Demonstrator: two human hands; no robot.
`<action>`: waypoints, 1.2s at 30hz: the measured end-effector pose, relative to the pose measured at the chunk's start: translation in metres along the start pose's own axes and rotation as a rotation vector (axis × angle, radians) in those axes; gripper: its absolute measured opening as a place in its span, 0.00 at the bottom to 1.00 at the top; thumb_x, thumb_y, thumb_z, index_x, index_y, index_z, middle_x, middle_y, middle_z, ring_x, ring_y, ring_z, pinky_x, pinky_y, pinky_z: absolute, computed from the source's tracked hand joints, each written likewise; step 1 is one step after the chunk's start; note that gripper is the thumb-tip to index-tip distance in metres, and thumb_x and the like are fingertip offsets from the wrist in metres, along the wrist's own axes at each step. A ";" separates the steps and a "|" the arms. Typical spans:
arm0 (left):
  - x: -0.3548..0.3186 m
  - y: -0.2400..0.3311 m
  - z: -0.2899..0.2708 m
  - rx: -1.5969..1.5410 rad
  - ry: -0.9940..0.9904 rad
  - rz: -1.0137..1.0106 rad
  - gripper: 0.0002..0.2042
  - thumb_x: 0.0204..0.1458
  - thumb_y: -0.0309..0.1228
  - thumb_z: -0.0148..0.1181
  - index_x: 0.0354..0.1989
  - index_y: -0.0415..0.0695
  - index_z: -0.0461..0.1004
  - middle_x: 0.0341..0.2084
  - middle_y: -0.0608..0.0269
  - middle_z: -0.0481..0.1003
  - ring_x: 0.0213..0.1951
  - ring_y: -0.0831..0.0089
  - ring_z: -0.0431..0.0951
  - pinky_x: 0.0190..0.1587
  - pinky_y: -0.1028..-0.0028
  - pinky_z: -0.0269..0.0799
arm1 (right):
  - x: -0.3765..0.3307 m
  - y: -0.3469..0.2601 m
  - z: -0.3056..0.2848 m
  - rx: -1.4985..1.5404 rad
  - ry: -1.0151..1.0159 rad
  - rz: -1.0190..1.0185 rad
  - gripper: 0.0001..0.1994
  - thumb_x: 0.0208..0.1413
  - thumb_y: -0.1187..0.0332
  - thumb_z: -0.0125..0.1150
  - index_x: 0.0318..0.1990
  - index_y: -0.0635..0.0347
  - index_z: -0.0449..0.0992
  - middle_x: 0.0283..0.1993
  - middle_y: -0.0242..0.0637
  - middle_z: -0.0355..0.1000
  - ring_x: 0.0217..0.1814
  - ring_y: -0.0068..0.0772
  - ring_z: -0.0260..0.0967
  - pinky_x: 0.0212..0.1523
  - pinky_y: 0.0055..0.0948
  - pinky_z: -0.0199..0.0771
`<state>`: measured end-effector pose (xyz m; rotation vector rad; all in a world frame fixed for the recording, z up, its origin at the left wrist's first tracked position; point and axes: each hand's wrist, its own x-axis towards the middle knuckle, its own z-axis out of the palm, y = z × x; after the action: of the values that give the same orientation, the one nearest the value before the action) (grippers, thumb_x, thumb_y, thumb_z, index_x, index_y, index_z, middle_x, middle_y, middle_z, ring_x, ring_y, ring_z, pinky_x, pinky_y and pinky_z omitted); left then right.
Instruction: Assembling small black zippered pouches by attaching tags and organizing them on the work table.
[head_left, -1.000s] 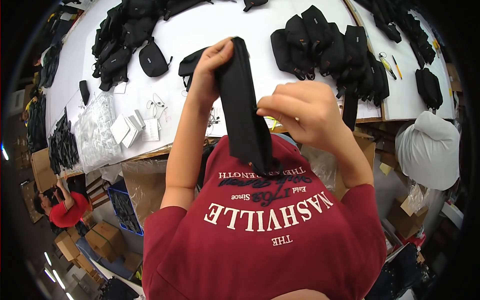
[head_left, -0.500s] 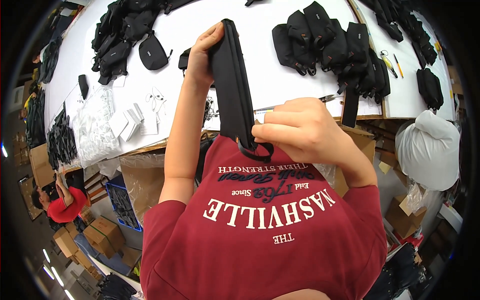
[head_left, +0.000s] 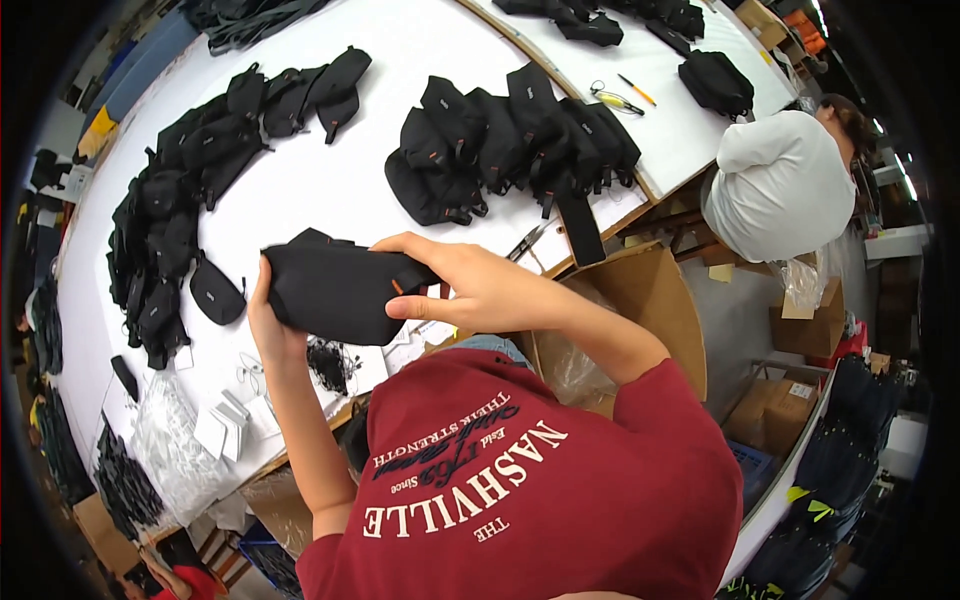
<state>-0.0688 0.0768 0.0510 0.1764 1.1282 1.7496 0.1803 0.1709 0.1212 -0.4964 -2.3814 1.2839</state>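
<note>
I hold a black fabric waist pouch with a small orange tab above the white table; it lies roughly level between my hands. My left hand grips its left end from below. My right hand clasps its right end, thumb underneath and fingers over the top. A bundle of black cords lies on the table just beneath the pouch.
A row of black pouches lies beyond my hands, and more pouches are piled at the left. White tags and clear plastic bags sit near the table edge. An open cardboard box stands at my right. A person in white sits at the far right.
The pouch stood upright between my hands; now it is turned level. My right hand has moved from its lower end to its right end, and my view has swung right.
</note>
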 end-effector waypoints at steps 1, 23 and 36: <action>-0.005 -0.001 0.001 -0.046 0.007 -0.069 0.21 0.61 0.42 0.45 0.54 0.39 0.65 0.46 0.52 0.72 0.47 0.65 0.74 0.50 0.66 0.71 | 0.000 0.004 0.001 0.264 -0.042 0.137 0.26 0.55 0.58 0.59 0.58 0.58 0.61 0.37 0.38 0.71 0.35 0.28 0.71 0.34 0.27 0.72; -0.075 -0.017 0.004 0.689 -0.144 0.547 0.16 0.47 0.26 0.64 0.45 0.40 0.71 0.35 0.65 0.74 0.39 0.77 0.72 0.46 0.79 0.65 | -0.009 0.040 0.006 0.371 0.143 0.204 0.22 0.42 0.71 0.69 0.48 0.59 0.72 0.39 0.32 0.73 0.41 0.22 0.69 0.47 0.21 0.64; -0.024 -0.018 -0.089 0.913 0.165 0.279 0.17 0.57 0.41 0.54 0.49 0.43 0.70 0.40 0.61 0.72 0.32 0.79 0.71 0.31 0.78 0.67 | 0.008 0.153 -0.055 0.159 1.145 0.055 0.14 0.56 0.64 0.59 0.44 0.65 0.73 0.30 0.26 0.70 0.32 0.10 0.61 0.32 0.11 0.60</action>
<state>-0.0961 0.0054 -0.0033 0.7785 2.0421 1.3659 0.2197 0.2932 0.0206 -0.9258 -1.3019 0.8186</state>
